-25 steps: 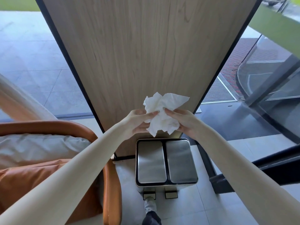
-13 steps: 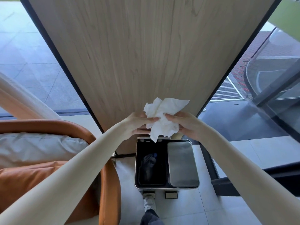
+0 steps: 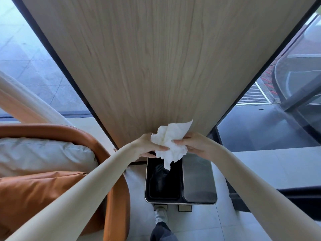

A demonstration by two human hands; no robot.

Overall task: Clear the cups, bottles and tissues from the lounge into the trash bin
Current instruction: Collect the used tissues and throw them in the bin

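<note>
Both hands, left hand (image 3: 147,146) and right hand (image 3: 196,145), pinch a crumpled white tissue (image 3: 171,143) above the trash bin (image 3: 180,201), its left compartment open.

The tissue (image 3: 171,142) is a white, crumpled wad held in the air just above the trash bin (image 3: 180,202). The left hand (image 3: 147,146) pinches it from 9 o'clock and the right hand (image 3: 194,145) from 3 o'clock. One flatter corner sticks up toward 1 o'clock, and a pointed tail hangs toward 6 o'clock over the bin's open side. The bin is a rectangular steel box on the floor with two compartments side by side. The one at 9 o'clock is open and black inside, holding something dark that cannot be made out. The one at 3 o'clock is closed under a brushed metal lid (image 3: 199,180). Two pedals sit along its 6 o'clock edge.
</note>
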